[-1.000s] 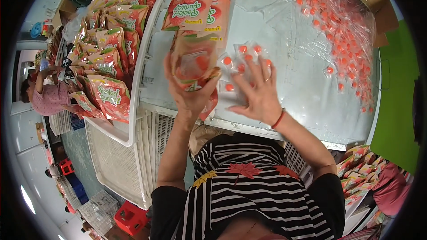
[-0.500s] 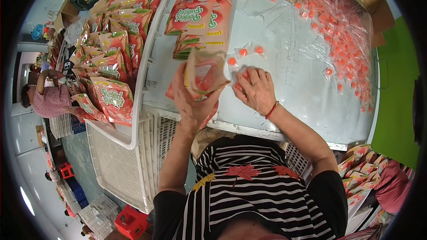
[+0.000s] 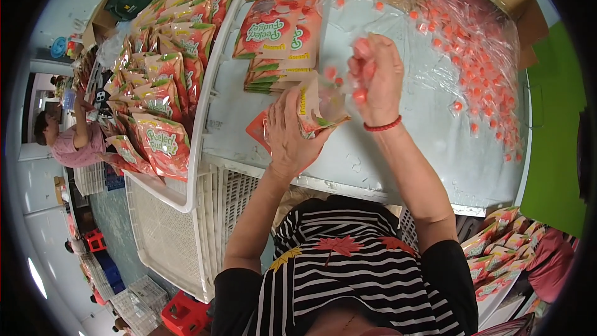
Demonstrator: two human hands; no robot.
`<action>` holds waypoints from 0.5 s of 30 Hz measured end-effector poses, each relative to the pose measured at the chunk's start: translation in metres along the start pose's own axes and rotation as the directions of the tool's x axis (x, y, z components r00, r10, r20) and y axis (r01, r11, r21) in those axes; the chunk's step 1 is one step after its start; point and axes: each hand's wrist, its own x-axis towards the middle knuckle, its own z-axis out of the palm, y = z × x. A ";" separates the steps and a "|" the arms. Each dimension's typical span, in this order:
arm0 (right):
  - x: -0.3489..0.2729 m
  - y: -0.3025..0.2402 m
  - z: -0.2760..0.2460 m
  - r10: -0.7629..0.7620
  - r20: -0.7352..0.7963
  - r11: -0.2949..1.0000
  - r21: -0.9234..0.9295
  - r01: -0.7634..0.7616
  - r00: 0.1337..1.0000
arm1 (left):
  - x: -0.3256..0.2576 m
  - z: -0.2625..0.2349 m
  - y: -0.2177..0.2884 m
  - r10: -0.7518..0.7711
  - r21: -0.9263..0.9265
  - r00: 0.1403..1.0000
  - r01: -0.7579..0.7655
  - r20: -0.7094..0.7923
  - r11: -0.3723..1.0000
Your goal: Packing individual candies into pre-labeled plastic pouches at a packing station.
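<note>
My left hand (image 3: 287, 134) wraps round an open peach-coloured candy pouch (image 3: 309, 111), its mouth tilted to the right. To the right of that mouth, my right hand (image 3: 380, 81) is raised with curled fingers round several individually wrapped red candies (image 3: 363, 56). Motion smears the fingertips. Small blurred red candies (image 3: 331, 72) show between pouch and hand; whether they are in the air or on the table I cannot tell. Another flat pouch (image 3: 256, 129) lies partly under my left hand.
Flat pouches (image 3: 267, 32) lie stacked on the table (image 3: 429, 143) beyond my left hand. Wrapped candies (image 3: 476, 71) spill from a clear plastic bag at right. A white tray (image 3: 198, 143) of filled pouches (image 3: 163, 140) stands left, with a person (image 3: 71, 146) beyond it.
My right hand has lifted off the tabletop, gathering candies, and risen beside the pouch. My left hand and the pouch have shifted right and slightly nearer, the mouth tipping rightward.
</note>
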 end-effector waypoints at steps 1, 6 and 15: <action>0.001 0.003 0.000 -0.005 0.000 1.000 0.001 0.005 1.000 | 0.001 0.003 0.001 -0.002 -0.014 1.000 0.001 -0.010 1.000; -0.010 0.018 -0.011 -0.086 0.144 0.976 -0.185 0.112 0.986 | 0.006 0.006 0.005 -0.041 -0.013 0.999 0.040 -0.009 0.999; -0.030 0.026 -0.027 -0.110 0.496 0.315 -0.805 0.503 0.862 | 0.002 0.012 0.002 -0.067 -0.052 0.997 0.068 0.031 0.996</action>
